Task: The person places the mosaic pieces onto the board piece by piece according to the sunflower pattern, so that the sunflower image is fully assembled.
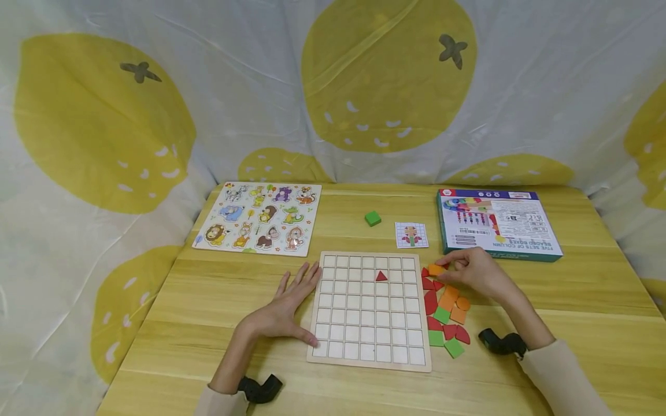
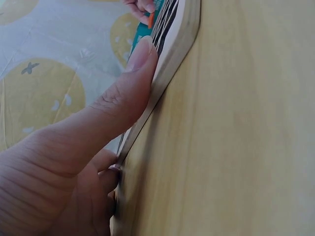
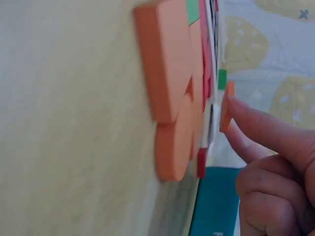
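Observation:
A wooden grid board (image 1: pixel 368 311) lies on the table, with one red triangle piece (image 1: pixel 381 276) on it near the top. My left hand (image 1: pixel 286 309) rests along the board's left edge, fingers spread and the thumb (image 2: pixel 140 64) on its rim. Between thumb and fingertips, my right hand (image 1: pixel 478 270) pinches an orange block (image 3: pixel 227 106) above the board's upper right side. Below that hand lie red, orange and green pieces, among them an orange round piece (image 1: pixel 463 303), a green square (image 1: pixel 454 348) and a red piece (image 1: pixel 430 303).
A small pattern card (image 1: pixel 411 235) and a green block (image 1: pixel 372 218) sit behind the board. At the back left lies an animal puzzle board (image 1: pixel 259 218). A flat box (image 1: pixel 499 224) stands at the back right, behind my right hand. A lemon-print cloth (image 1: pixel 250 86) hangs along the table's far side.

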{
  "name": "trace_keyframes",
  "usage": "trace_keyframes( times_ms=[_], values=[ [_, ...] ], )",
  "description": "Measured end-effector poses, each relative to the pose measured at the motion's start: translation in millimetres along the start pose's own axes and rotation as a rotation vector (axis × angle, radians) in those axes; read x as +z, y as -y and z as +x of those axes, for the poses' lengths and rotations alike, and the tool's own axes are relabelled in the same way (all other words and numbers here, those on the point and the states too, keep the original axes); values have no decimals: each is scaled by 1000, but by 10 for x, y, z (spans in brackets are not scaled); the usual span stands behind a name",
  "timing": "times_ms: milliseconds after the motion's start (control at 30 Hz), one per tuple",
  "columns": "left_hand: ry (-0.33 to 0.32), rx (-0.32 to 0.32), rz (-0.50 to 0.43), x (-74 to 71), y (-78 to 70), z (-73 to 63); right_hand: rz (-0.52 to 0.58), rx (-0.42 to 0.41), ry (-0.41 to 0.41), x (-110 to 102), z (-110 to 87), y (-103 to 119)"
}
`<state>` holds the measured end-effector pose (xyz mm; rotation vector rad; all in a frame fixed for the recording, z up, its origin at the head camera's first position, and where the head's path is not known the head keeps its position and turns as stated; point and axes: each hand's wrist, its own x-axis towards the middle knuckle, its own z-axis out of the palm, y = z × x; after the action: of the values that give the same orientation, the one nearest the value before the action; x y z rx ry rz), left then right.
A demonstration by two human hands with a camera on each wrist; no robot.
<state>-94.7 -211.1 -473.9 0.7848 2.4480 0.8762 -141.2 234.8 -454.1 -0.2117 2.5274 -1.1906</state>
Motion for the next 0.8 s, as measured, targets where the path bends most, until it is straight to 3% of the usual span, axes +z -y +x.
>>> trace_keyframes(
  times_ms=[233, 433, 633, 800],
  values=[
    [7, -10, 6, -6, -13, 2, 40, -46, 10, 154, 18, 271],
    [6, -3, 2, -8, -13, 6, 76, -62, 55, 422, 180, 560],
    [5, -1, 1, -8, -10, 0, 89, -13, 58, 752, 348, 795],
    [1, 3, 9, -13, -17, -5, 51, -2, 25, 895, 431, 856]
  ],
)
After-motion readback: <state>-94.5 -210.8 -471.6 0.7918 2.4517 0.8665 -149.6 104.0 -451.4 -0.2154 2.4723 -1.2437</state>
